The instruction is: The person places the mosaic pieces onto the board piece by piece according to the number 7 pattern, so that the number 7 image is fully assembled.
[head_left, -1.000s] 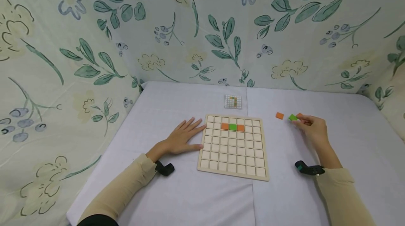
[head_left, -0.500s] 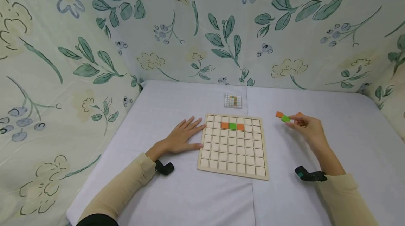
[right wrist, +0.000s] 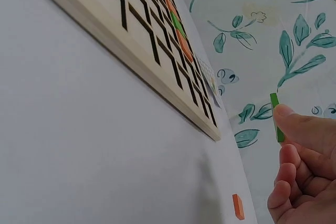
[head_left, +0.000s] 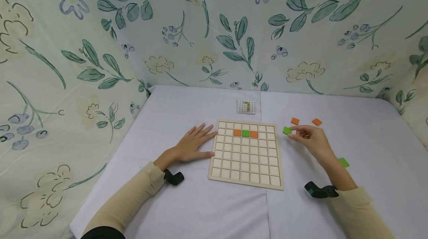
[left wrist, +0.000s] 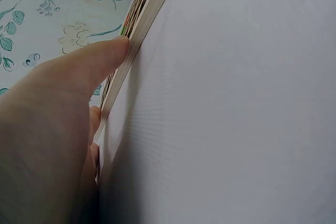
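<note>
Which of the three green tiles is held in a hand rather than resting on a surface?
The green tile pinched by the right hand, just right of the board. One other green tile sits in the board's grid, another lies loose on the table.

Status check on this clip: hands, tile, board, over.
Left hand flat, steadying wooden grid board. Right hand pinches green square tile above the table, right of board. Path to board clear.
</note>
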Motion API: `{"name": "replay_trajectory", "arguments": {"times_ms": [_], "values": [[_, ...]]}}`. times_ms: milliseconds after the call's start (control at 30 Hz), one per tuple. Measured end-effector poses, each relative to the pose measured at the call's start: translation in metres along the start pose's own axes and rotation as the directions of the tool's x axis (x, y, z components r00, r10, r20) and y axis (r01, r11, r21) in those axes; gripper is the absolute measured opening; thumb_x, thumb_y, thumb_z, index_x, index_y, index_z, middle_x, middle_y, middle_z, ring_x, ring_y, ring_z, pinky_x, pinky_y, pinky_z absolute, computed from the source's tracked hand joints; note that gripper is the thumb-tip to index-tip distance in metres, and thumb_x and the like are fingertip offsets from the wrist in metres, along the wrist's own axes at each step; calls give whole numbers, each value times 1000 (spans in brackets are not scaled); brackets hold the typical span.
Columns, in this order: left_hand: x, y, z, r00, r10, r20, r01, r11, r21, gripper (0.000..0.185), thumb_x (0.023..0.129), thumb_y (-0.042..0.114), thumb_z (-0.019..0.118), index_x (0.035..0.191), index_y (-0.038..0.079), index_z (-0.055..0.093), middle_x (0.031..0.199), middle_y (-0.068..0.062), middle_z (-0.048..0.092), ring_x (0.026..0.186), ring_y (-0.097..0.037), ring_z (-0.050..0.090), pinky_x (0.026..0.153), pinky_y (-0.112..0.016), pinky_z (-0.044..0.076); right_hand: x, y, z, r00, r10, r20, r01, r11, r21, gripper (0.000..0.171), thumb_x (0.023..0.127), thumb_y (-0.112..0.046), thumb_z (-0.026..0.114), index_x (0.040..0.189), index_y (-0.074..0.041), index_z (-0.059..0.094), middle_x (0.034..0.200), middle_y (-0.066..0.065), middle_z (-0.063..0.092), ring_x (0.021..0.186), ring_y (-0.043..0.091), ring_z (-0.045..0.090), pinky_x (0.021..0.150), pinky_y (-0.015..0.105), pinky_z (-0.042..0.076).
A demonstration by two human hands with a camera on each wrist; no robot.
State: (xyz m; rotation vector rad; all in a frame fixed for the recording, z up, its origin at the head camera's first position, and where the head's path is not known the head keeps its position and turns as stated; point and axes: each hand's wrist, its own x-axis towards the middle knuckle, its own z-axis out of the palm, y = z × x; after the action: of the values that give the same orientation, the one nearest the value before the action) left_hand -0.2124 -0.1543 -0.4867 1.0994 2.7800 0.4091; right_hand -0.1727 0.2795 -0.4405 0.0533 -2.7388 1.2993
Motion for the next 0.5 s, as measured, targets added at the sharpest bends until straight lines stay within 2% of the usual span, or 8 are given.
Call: {"name": "replay_trajectory", "arguments": {"times_ms": [233,500], "values": [[0,0,0,1000,-8,4,8,1000,1,83,94,71,43,161,29,19,167,0,8,152,-28,0,120,-52,2,0,-9,14,999,-16,47,14,999,45,32,89,-14,77,115,4,70,85,10,53,74,18,47,53,22,38],[0,-1,1,1000,-13,8,13,1000,16,83,94,72,42,161,30,17,167,1,6,152,-27,-1,120,-52,1,2,-19,26,995,-24,97,16,997,79,34,88,-15,79,114,4,70,83,9,53,74,19,46,53,23,37]]}}
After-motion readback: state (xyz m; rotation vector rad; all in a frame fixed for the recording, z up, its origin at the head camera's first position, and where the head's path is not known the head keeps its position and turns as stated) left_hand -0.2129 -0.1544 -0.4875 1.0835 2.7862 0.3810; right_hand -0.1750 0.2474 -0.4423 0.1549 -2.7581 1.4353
